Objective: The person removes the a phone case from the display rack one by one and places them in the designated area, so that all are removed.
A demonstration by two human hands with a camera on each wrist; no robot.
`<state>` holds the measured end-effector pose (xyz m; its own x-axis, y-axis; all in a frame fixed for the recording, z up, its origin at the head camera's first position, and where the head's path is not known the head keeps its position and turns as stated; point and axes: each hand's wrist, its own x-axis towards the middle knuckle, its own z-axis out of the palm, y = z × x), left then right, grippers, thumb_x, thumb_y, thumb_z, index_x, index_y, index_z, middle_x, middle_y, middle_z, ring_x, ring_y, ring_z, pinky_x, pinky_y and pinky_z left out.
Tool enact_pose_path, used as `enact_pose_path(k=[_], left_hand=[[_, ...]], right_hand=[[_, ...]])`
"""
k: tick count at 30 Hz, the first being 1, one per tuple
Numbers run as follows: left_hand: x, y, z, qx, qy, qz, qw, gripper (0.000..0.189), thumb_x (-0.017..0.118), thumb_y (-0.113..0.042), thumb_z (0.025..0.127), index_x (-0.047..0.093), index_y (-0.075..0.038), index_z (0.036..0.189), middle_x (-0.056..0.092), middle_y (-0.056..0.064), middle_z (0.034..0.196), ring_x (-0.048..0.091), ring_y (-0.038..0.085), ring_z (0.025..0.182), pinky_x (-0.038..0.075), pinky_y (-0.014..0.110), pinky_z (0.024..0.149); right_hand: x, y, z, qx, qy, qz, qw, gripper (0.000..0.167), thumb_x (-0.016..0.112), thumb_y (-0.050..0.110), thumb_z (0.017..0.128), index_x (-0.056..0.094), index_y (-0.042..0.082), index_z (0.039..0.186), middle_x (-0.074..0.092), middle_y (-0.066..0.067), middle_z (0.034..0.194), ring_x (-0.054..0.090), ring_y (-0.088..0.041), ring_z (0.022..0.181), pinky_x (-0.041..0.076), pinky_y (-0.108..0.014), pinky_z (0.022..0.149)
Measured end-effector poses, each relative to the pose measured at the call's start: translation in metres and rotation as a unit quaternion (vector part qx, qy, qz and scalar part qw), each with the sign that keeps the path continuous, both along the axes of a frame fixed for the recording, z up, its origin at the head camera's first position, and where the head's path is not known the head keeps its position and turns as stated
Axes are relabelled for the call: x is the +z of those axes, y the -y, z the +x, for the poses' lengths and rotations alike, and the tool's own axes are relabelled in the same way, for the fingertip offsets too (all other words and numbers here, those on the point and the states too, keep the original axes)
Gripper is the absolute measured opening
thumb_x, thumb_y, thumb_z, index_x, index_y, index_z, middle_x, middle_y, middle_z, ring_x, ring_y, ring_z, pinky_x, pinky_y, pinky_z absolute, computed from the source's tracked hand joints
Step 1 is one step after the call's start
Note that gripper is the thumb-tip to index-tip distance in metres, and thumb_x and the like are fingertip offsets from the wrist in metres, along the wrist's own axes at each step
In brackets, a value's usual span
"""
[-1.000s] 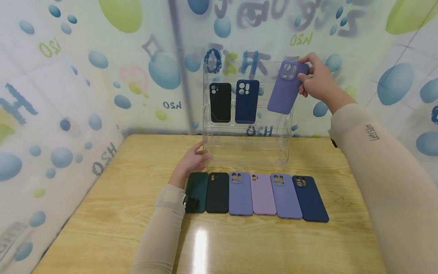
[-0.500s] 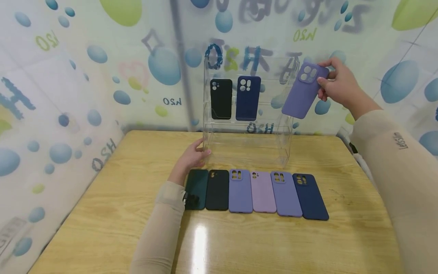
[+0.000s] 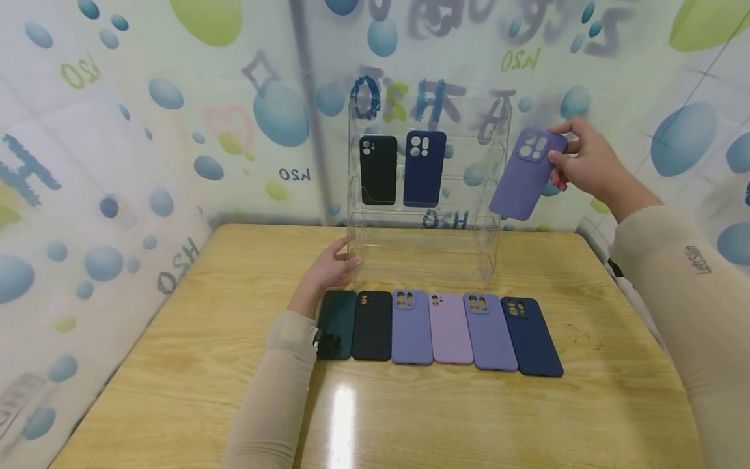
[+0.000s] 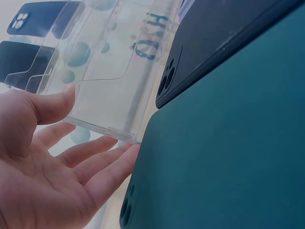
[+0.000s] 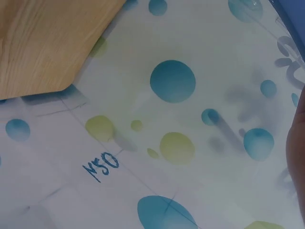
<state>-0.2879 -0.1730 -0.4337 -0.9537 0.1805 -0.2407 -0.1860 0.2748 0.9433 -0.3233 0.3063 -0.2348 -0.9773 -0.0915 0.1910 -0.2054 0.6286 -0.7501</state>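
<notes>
My right hand (image 3: 592, 159) pinches a purple phone case (image 3: 521, 176) by its upper right edge, beside the right side of a clear display rack (image 3: 433, 251). The case is tilted, its camera cutouts at the top. At the rack's lower left, my left hand (image 3: 325, 267) holds the side; the left wrist view shows the thumb in front and the fingers (image 4: 100, 152) on the other side of the edge. On an upper tier stand a black phone case (image 3: 378, 170) and a navy phone case (image 3: 424, 169). The right wrist view shows only a sliver of that hand.
Several phone cases lie in a row before the rack: dark green (image 3: 336, 319), black (image 3: 373, 329), purple (image 3: 412, 332), pink (image 3: 451, 332), purple (image 3: 492, 339) and navy (image 3: 533, 342). The wooden table (image 3: 205, 365) meets patterned wall sheets (image 3: 234, 195) behind and at left.
My right hand has carried the purple case rightward, away from the rack's front, then slightly down. The left hand stays at the rack's side. The view shifted slightly.
</notes>
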Motion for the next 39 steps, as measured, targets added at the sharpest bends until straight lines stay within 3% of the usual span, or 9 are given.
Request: enact_pose_path(k=[3,9,17,24,39], left_hand=[[-0.001,0.001,0.000,-0.001,0.006,0.011,0.9999,0.070,0.062,-0.024,0.110,0.027,-0.033,0.170,0.039,0.023,0.169,0.052,0.042,0.147,0.050,0.057,0.115],[-0.005,0.005,-0.001,-0.003,0.009,0.030,0.9995,0.069,0.063,-0.029,0.109,0.030,-0.031,0.170,0.042,0.020,0.168,0.053,0.037,0.147,0.056,0.047,0.106],[-0.004,0.000,-0.004,0.005,0.002,-0.005,1.0000,0.067,0.062,-0.035,0.109,0.032,-0.030,0.169,0.044,0.021,0.167,0.054,0.039,0.147,0.058,0.048,0.106],[-0.006,-0.002,-0.006,0.021,-0.002,-0.025,0.9995,0.065,0.061,-0.037,0.110,0.034,-0.028,0.168,0.045,0.022,0.166,0.054,0.038,0.146,0.059,0.048,0.104],[-0.005,-0.004,-0.004,0.031,-0.001,-0.025,0.9992,0.066,0.065,-0.036,0.108,0.036,-0.029,0.167,0.051,0.020,0.163,0.054,0.034,0.146,0.061,0.041,0.098]], right_hand=[[-0.007,0.002,0.002,0.009,-0.003,-0.017,0.9998,0.041,0.051,0.015,0.111,0.040,0.017,0.151,0.060,-0.001,0.090,0.062,-0.019,0.059,0.055,-0.033,0.056],[-0.015,0.007,0.006,0.022,-0.008,-0.005,0.9997,0.042,0.050,0.017,0.112,0.039,0.015,0.152,0.062,-0.002,0.087,0.062,-0.020,0.059,0.054,-0.033,0.056],[-0.032,-0.003,0.009,0.008,-0.006,0.015,0.9998,0.048,0.048,0.020,0.113,0.035,0.011,0.159,0.063,-0.004,0.092,0.061,-0.022,0.060,0.053,-0.034,0.057],[-0.037,-0.008,0.014,0.021,-0.012,0.010,0.9997,0.047,0.048,0.019,0.113,0.036,0.010,0.158,0.062,-0.006,0.093,0.060,-0.022,0.060,0.052,-0.035,0.056],[-0.048,-0.026,0.037,0.036,-0.009,0.077,0.9964,0.047,0.045,0.019,0.114,0.035,0.006,0.158,0.061,-0.014,0.077,0.059,-0.026,0.060,0.053,-0.035,0.056]])
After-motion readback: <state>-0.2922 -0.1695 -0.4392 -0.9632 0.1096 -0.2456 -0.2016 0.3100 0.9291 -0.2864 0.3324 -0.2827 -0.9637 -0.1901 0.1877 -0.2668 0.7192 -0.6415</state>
